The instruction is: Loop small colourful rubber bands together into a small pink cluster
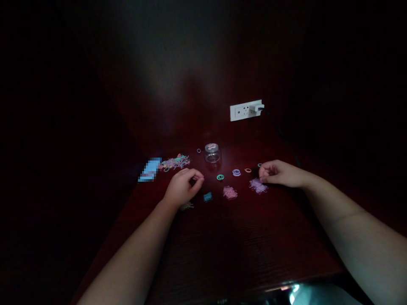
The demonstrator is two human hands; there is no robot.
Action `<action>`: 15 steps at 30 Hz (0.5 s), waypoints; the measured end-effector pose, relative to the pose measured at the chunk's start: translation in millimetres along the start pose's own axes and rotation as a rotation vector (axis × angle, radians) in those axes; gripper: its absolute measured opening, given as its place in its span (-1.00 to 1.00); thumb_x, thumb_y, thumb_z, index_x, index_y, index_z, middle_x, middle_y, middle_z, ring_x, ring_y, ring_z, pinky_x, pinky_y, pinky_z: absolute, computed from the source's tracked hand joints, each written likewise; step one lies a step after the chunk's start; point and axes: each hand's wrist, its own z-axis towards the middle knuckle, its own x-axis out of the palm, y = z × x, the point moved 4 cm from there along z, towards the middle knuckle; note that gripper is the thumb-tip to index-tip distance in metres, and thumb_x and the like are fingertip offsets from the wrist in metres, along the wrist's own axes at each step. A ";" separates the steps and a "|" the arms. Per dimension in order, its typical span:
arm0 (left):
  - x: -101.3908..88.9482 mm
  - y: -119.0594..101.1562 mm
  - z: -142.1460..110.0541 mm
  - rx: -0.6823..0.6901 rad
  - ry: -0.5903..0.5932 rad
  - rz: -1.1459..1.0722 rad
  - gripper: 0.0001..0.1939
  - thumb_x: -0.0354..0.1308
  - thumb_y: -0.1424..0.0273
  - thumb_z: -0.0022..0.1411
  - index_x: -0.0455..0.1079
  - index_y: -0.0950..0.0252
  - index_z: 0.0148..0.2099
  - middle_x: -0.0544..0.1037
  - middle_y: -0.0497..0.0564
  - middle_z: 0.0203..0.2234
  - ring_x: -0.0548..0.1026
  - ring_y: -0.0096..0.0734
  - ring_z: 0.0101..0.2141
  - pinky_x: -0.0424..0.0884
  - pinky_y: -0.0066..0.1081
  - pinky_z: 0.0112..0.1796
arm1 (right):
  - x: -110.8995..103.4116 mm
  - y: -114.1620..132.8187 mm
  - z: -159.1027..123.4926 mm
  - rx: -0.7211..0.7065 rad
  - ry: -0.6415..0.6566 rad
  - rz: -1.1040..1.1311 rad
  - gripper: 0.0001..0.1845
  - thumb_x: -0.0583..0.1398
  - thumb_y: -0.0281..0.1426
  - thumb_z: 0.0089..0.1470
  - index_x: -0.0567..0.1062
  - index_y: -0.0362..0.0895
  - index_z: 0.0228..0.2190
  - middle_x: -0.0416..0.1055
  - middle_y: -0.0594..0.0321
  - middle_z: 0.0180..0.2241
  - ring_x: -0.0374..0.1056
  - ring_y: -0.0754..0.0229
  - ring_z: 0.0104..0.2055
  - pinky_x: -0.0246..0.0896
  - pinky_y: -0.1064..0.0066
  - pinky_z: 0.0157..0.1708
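My left hand [183,187] rests on the dark red table [222,237] with its fingers curled in a pinch; what it holds is too small to make out. A mixed heap of small coloured rubber bands [176,162] lies just beyond it. My right hand [280,173] has its fingers pinched together right above a small purple pile of bands [257,185]. Between the hands lie a pink pile [229,192], a blue pile [207,196], a pale pile [187,206] by my left wrist, and single green [220,177], lilac [236,172] and orange [247,170] rings.
A small clear jar [212,153] stands behind the piles, a lone ring [199,150] to its left. A white wall socket [246,111] with a plugged charger sits at the back. A blurred blue object [150,170] lies at the left table edge. The surroundings are very dark.
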 end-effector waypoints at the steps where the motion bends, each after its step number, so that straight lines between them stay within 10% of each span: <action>1: -1.4 7.0 -0.8 -0.035 -0.027 -0.010 -0.92 0.16 0.38 0.24 0.47 0.24 -0.28 0.58 -0.04 -0.41 0.50 -0.40 -0.35 0.42 -0.38 -0.27 | -1.3 -1.5 0.7 -0.008 -0.029 0.013 -0.63 0.31 -0.10 -0.10 0.43 -0.15 -0.49 0.26 0.40 -0.59 0.12 0.34 -0.54 -0.02 0.45 -0.50; 9: -10.9 78.2 -15.3 -0.537 -0.276 -0.094 -0.78 0.09 0.28 0.26 0.44 0.33 -0.18 0.59 0.05 -0.30 0.54 -0.39 -0.29 0.48 -0.41 -0.21 | -16.0 -24.8 5.3 -0.022 -0.546 0.068 -0.63 0.25 -0.06 -0.12 0.41 -0.11 -0.47 0.32 0.31 -0.57 0.15 0.27 -0.56 0.03 0.40 -0.54; 15: -10.3 106.6 -29.1 -0.745 -0.231 0.047 -0.75 0.03 0.43 0.25 0.43 0.33 -0.06 0.61 0.12 -0.19 0.57 -0.32 -0.19 0.47 -0.33 -0.07 | -22.0 -32.1 -3.7 -0.025 -0.771 0.032 -0.70 0.22 -0.10 -0.06 0.42 -0.08 -0.43 0.29 0.27 -0.60 0.14 0.20 -0.56 0.04 0.34 -0.55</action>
